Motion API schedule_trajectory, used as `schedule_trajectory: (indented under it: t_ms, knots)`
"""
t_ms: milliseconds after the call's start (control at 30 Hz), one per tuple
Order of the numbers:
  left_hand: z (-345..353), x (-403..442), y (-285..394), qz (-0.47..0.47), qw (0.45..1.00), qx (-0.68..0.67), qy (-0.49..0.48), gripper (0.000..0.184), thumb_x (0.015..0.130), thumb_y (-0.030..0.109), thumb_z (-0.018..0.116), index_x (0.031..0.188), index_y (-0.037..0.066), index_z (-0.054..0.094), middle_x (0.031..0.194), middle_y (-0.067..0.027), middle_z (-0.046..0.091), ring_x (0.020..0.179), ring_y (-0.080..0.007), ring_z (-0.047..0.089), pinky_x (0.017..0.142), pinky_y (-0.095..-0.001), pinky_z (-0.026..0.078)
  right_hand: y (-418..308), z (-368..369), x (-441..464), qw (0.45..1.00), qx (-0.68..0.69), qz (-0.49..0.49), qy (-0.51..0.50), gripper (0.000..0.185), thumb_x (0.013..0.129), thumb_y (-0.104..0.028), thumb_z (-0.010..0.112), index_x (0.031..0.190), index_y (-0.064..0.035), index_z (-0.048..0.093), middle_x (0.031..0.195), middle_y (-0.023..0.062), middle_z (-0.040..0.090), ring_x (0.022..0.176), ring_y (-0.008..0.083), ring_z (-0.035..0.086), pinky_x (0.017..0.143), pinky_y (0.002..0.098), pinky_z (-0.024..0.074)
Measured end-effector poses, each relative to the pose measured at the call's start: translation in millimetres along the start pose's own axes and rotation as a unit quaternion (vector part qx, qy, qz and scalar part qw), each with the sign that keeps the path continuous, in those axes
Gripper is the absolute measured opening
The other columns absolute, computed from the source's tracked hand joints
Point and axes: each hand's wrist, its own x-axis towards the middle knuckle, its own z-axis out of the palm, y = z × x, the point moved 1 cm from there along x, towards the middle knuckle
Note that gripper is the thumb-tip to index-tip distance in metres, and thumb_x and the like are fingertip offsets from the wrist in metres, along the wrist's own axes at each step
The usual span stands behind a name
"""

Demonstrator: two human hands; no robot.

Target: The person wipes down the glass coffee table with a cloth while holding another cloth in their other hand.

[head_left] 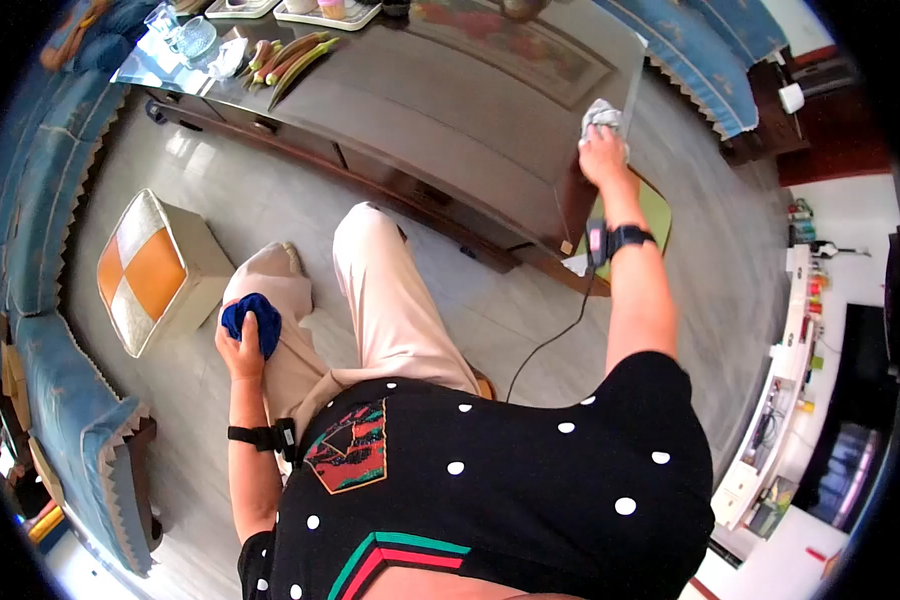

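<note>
My left hand (238, 348) is wrapped round a dark blue cloth (253, 322) and rests near my left thigh. My right hand (604, 160) reaches out to the right end of the dark glossy table (450, 130). Its fingers are pressed on a crumpled grey-white cloth (601, 118), which lies at the table's right edge. Both wrists wear black straps with small devices.
Long green and brown pods (292, 62), a glass cup (194, 37) and trays (328, 14) stand at the table's far left. An orange and white stool (155, 270) is on the floor at left. Blue sofas (70, 400) flank the table. A black cable (550, 342) runs down from my right wrist.
</note>
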Motion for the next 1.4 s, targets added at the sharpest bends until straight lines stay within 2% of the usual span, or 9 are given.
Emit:
schedule_trajectory:
  t_ms: [167, 233, 367, 500, 700, 900, 967, 1167, 1400]
  knots:
    - [-1.0, 2.0, -7.7, -0.017, 1.000, -0.009, -0.014, 0.033, 0.082, 0.021, 0.063, 0.103, -0.003, 0.059, 0.096, -0.0112, 0.063, 0.090, -0.0199, 0.058, 0.087, -0.0332, 0.045, -91.7, -56.3, -123.3, 0.964, 0.148, -0.217, 0.048, 0.035, 0.084, -0.019, 0.057, 0.117, -0.0068, 0.059, 0.126, 0.0131, 0.052, 0.119, 0.0375, 0.046, 0.103, 0.0468, 0.0352]
    - [-1.1, 3.2, -7.1, -0.015, 1.000, 0.007, -0.016, 0.033, 0.082, 0.021, 0.063, 0.103, -0.003, 0.059, 0.096, -0.0112, 0.063, 0.090, -0.0203, 0.058, 0.086, -0.0332, 0.045, -125.3, -64.3, -162.0, 0.927, 0.174, -0.323, 0.073, 0.029, 0.087, -0.017, 0.053, 0.113, -0.0046, 0.061, 0.124, 0.0144, 0.052, 0.119, 0.0391, 0.045, 0.103, 0.0448, 0.0360]
    - [2.2, 4.9, -3.9, -0.010, 1.000, 0.001, -0.016, 0.033, 0.082, 0.022, 0.064, 0.103, -0.003, 0.059, 0.094, -0.0115, 0.063, 0.089, -0.0209, 0.059, 0.086, -0.0333, 0.045, -145.4, -66.2, -148.7, 0.907, 0.261, -0.325, 0.057, 0.027, 0.088, -0.012, 0.050, 0.111, -0.0071, 0.063, 0.125, 0.0133, 0.054, 0.119, 0.0376, 0.047, 0.103, 0.0443, 0.0379]
    - [2.8, 3.0, -0.7, -0.015, 1.000, 0.002, -0.011, 0.032, 0.082, 0.022, 0.064, 0.102, -0.003, 0.059, 0.092, -0.0116, 0.063, 0.088, -0.0211, 0.059, 0.084, -0.0332, 0.045, -116.7, -32.7, -53.6, 0.935, 0.176, -0.268, 0.153, 0.033, 0.085, -0.011, 0.045, 0.112, -0.0126, 0.064, 0.119, 0.0129, 0.057, 0.113, 0.0382, 0.051, 0.100, 0.0466, 0.0397]
    - [-0.5, 0.0, -0.6, -0.022, 1.000, 0.007, 0.013, 0.034, 0.082, 0.025, 0.063, 0.101, -0.003, 0.059, 0.091, -0.0112, 0.063, 0.088, -0.0209, 0.058, 0.085, -0.0328, 0.044, -6.6, 13.8, 56.7, 0.981, 0.063, -0.144, 0.116, 0.041, 0.086, -0.011, 0.044, 0.126, -0.0116, 0.054, 0.127, 0.0121, 0.053, 0.114, 0.0375, 0.050, 0.101, 0.0457, 0.0379]
    - [-3.7, -2.9, 0.1, -0.027, 0.999, -0.022, 0.019, 0.031, 0.082, 0.022, 0.061, 0.100, -0.004, 0.059, 0.091, -0.0115, 0.062, 0.088, -0.0208, 0.058, 0.085, -0.0330, 0.044, 27.4, 11.6, 17.4, 0.991, 0.050, -0.024, 0.119, 0.039, 0.085, -0.009, 0.046, 0.123, -0.0082, 0.056, 0.123, 0.0155, 0.055, 0.112, 0.0351, 0.052, 0.096, 0.0438, 0.0414]
    - [-8.0, -1.9, -1.9, -0.029, 0.999, -0.020, 0.005, 0.031, 0.082, 0.021, 0.061, 0.100, -0.004, 0.059, 0.091, -0.0116, 0.062, 0.088, -0.0208, 0.058, 0.085, -0.0331, 0.044, -0.4, -13.5, -30.5, 0.993, 0.077, -0.031, 0.085, 0.036, 0.086, -0.011, 0.047, 0.120, -0.0069, 0.059, 0.127, 0.0182, 0.053, 0.119, 0.0374, 0.047, 0.103, 0.0444, 0.0360]
    - [-8.2, 1.1, 0.4, -0.025, 0.999, -0.021, -0.006, 0.031, 0.081, 0.020, 0.061, 0.101, -0.004, 0.059, 0.092, -0.0116, 0.062, 0.088, -0.0199, 0.058, 0.084, -0.0333, 0.045, -100.2, -52.8, -153.2, 0.973, 0.136, -0.161, 0.097, 0.033, 0.081, -0.003, 0.050, 0.112, -0.0084, 0.063, 0.121, 0.0130, 0.057, 0.115, 0.0391, 0.050, 0.100, 0.0451, 0.0405]
    - [-5.7, 2.8, -7.6, -0.015, 1.000, -0.014, -0.010, 0.030, 0.081, 0.020, 0.061, 0.100, -0.003, 0.059, 0.091, -0.0101, 0.063, 0.087, -0.0193, 0.058, 0.083, -0.0327, 0.045, -173.8, -48.3, -88.3, 0.918, 0.247, -0.271, 0.150, 0.031, 0.081, -0.003, 0.050, 0.105, -0.0111, 0.068, 0.116, 0.0122, 0.062, 0.116, 0.0384, 0.051, 0.101, 0.0417, 0.0405]
